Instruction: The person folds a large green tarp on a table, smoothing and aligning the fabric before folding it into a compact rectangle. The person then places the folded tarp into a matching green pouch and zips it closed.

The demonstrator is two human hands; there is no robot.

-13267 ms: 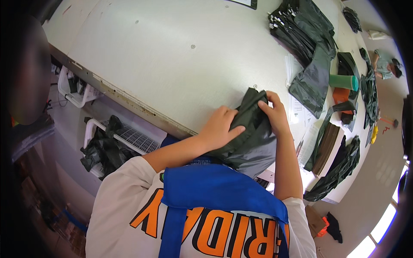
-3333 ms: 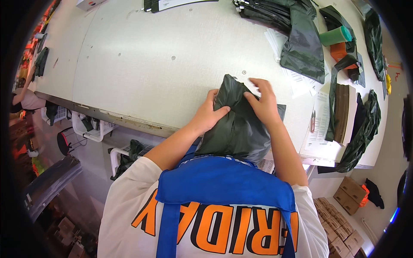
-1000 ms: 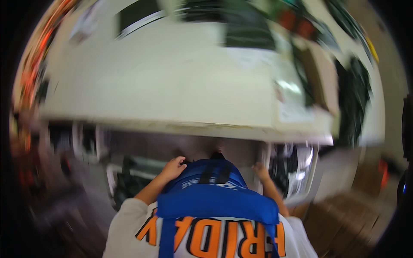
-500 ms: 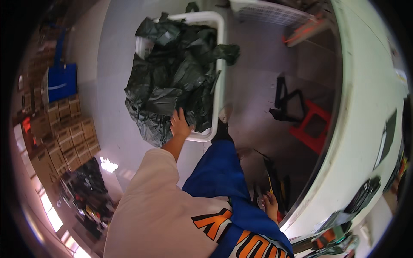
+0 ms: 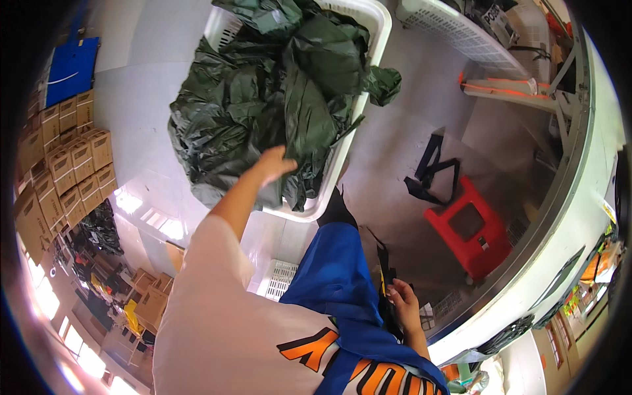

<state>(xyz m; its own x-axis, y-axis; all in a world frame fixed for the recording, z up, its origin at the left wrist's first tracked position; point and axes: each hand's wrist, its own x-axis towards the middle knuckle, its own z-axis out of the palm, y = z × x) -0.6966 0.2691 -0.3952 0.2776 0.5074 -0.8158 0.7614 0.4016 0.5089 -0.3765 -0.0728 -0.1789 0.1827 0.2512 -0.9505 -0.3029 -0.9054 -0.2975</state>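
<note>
A white plastic basket (image 5: 376, 41) stands in front of me, heaped with crumpled dark green plastic bags (image 5: 234, 105) that spill over its left side and near end. My left hand (image 5: 271, 166) reaches over the near part of the heap, fingers apart and slightly blurred. Whether its fingertips press on the plastic cannot be made out. Low at my right side hangs my right hand (image 5: 404, 305), its fingers loosely bent with nothing visible in them. Close to it is a black thing with a yellow strip (image 5: 383, 280), partly hidden by the hand.
A red plastic stool (image 5: 477, 230) lies on the floor to the right, beside a black angular frame (image 5: 434, 172). A white worktable (image 5: 559, 253) curves along the right. Another white basket (image 5: 454, 33) stands at the far right. Stacked cartons (image 5: 72, 164) are at left.
The view has shifted, so basket and bags appear larger and higher. My left hand has moved over the bags, its fingers now pointing rightward. My right hand remains low at my side.
</note>
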